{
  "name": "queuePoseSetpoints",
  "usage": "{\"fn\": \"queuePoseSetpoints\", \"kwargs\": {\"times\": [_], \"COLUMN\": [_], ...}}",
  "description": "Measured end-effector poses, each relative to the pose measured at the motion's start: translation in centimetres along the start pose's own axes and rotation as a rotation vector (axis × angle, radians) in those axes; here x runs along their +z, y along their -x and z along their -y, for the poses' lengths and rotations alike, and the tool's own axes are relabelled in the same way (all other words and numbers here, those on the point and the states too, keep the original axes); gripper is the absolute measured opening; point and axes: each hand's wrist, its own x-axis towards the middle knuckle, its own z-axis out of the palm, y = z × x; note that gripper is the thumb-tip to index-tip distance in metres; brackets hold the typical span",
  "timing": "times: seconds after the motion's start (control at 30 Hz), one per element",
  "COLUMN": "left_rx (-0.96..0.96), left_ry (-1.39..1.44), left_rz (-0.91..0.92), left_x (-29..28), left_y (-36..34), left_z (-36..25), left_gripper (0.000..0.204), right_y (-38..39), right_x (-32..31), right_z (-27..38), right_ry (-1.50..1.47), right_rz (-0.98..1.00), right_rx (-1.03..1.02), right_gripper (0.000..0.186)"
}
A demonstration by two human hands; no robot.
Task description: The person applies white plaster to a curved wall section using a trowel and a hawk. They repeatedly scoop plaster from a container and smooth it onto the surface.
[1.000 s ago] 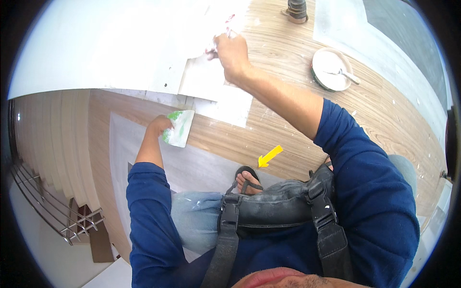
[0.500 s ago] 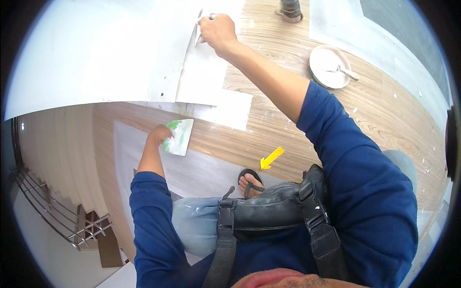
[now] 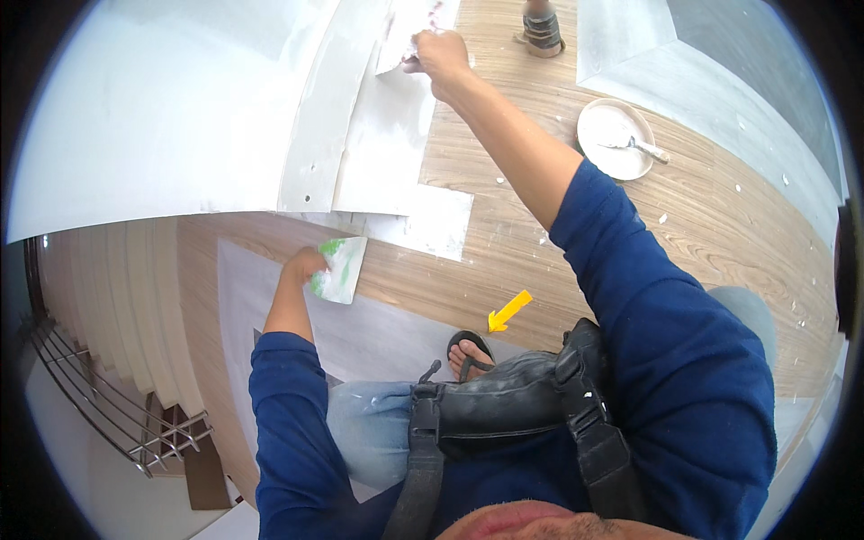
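Note:
My right hand (image 3: 443, 56) is stretched far out and closed around a scraper (image 3: 396, 43), whose broad, whitish blade lies near the edge of a tall white panel (image 3: 180, 108). Its handle is mostly hidden by my fingers. Lower and to the left, my left hand (image 3: 307, 263) grips a wide flat putty spreader (image 3: 345, 272), white with green patches. This spreader is held above the floor, apart from the panel. Along the panel's foot runs a white sheet (image 3: 441, 220) spotted with white.
A round tub (image 3: 630, 169) of white paste stands at the right with a spatula (image 3: 650, 150) in it. Beyond it is a dark upright cylindrical object (image 3: 542, 34). A yellow arrow (image 3: 511, 310) lies near my sandalled foot (image 3: 468, 351). Stairs (image 3: 135, 306) and a metal railing (image 3: 117, 423) are at the left.
My right hand has moved right, off the panel's edge, and the scraper's blade face now shows. My left hand keeps its spreader in much the same place. The whole view has shifted slightly.

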Motion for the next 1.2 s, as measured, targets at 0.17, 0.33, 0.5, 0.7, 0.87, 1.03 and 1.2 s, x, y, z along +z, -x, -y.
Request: {"fn": "queuePoseSetpoints", "kwargs": {"times": [0.17, 0.33, 0.5, 0.7, 0.87, 1.03, 1.2], "left_rx": [0.021, 0.04, 0.047, 0.049, 0.07, 0.054, 0.064], "left_ry": [0.081, 0.058, 0.063, 0.051, 0.094, 0.035, 0.103], "left_rz": [0.033, -0.028, -0.032, -0.007, -0.001, -0.002, 0.038], "left_x": [-0.1, 0.2, -0.1, -0.3, -0.1, -0.4, 0.0], "left_y": [-0.5, 1.2, 0.3, 0.2, -0.1, -0.9, -0.4], "left_z": [0.6, -0.4, -0.3, 0.3, -0.6, 0.5, -0.2], "left_gripper": [0.051, 0.051, 0.049, 0.047, 0.047, 0.047, 0.045], "right_y": [-0.9, 0.0, -3.5, -4.7, -3.9, 0.0, -2.8], "right_x": [1.1, -1.2, -2.7, -1.7, -1.9, -1.9, -3.9], "right_z": [2.1, 1.6, 0.5, -0.2, 0.5, 0.2, -0.8], "right_ry": [-0.06, -0.16, 0.27, 0.063, 0.039, 0.003, 0.162], "right_rz": [0.031, -0.107, 0.006, 0.023, 0.078, 0.022, -0.066], "right_rx": [-0.048, -0.025, -0.108, -0.073, -0.076, -0.011, -0.13], "right_gripper": [0.022, 0.021, 0.022, 0.021, 0.02, 0.017, 0.026]}}
